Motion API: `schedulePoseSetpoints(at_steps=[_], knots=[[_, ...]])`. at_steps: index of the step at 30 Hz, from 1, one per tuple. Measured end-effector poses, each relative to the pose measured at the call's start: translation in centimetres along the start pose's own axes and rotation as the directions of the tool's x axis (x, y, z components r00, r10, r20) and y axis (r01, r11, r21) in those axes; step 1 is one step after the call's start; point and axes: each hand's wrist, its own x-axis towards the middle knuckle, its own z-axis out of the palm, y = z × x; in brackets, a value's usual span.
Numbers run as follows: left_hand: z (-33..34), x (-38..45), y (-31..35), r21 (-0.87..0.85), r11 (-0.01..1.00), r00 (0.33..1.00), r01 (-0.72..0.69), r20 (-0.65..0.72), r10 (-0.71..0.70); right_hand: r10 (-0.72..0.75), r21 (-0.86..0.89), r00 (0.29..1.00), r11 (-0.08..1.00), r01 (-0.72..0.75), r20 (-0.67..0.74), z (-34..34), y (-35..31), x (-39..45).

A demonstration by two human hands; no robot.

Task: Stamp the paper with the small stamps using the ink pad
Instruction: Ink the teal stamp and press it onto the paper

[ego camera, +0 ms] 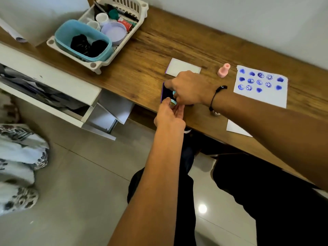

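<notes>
A dark purple ink pad (166,92) lies near the desk's front edge. My right hand (189,89) reaches over it and holds a small teal stamp (174,98) against the pad. My left hand (168,114) comes up from below, its fingertips on the pad's near edge and the stamp. A white paper (269,98) with several blue heart and smiley prints lies at the right. Between pad and paper a pink stamp (224,69) stands upright. Most of the teal stamp is hidden by my fingers.
A white lid or card (181,66) lies just behind my right hand. At the back left stands a white basket (95,64) with a blue tub (62,34) and small containers. Another white sheet (236,128) hangs over the desk's front edge. An open white drawer (53,96) sits lower left.
</notes>
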Motion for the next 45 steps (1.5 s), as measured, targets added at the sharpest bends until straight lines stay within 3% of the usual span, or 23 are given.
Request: schedulePoseSetpoints(at_steps=[8,10,12,14,16,19,24,27,31,38,45], knots=[[0.2,-0.4,-0.5,0.070,0.997,0.999,-0.038,-0.015,0.039,0.101,0.179,0.994,0.979,-0.093,-0.035,0.7,0.1,-0.9],[0.0,-0.6,-0.6,0.093,0.994,0.999,-0.048,0.011,0.047,0.164,0.277,0.980,0.952,-0.127,-0.113,0.8,0.3,-2.3],[0.0,-0.7,-0.6,0.102,0.992,0.997,-0.073,0.037,0.069,0.294,0.464,0.894,0.878,-0.113,-0.338,0.9,0.8,-4.8],[0.4,-0.9,-0.6,0.105,0.986,0.990,-0.130,0.063,0.124,0.510,0.667,0.715,0.740,-0.083,-0.477,1.0,2.1,-7.8],[1.4,-1.4,-1.0,0.112,0.974,0.969,-0.199,0.169,0.179,0.703,0.839,0.581,0.541,-0.063,-0.410,1.3,4.0,-11.2],[3.4,-2.6,-3.5,0.194,0.954,0.916,-0.226,0.377,0.140,0.858,0.969,0.473,0.243,-0.032,-0.200,2.2,7.4,-15.5],[6.4,-4.2,-10.8,0.424,0.878,0.833,-0.223,0.550,-0.054,0.931,0.998,0.361,0.067,-0.018,-0.056,3.7,11.8,-18.6],[7.4,-3.9,-14.9,0.560,0.788,0.833,-0.256,0.542,-0.115,0.920,0.993,0.388,0.089,-0.072,-0.054,4.5,13.5,-19.1],[7.1,-1.9,-17.4,0.652,0.734,0.908,-0.191,0.402,-0.120,0.883,0.937,0.450,0.259,-0.235,-0.131,5.0,14.7,-18.4],[6.7,-0.4,-17.4,0.613,0.782,0.941,-0.111,0.317,-0.114,0.747,0.662,0.583,0.616,-0.426,-0.319,5.6,15.6,-17.1],[6.7,-0.3,-17.5,0.611,0.785,0.944,-0.099,0.308,-0.121,0.674,0.483,0.631,0.729,-0.484,-0.384,5.8,16.4,-16.4]])
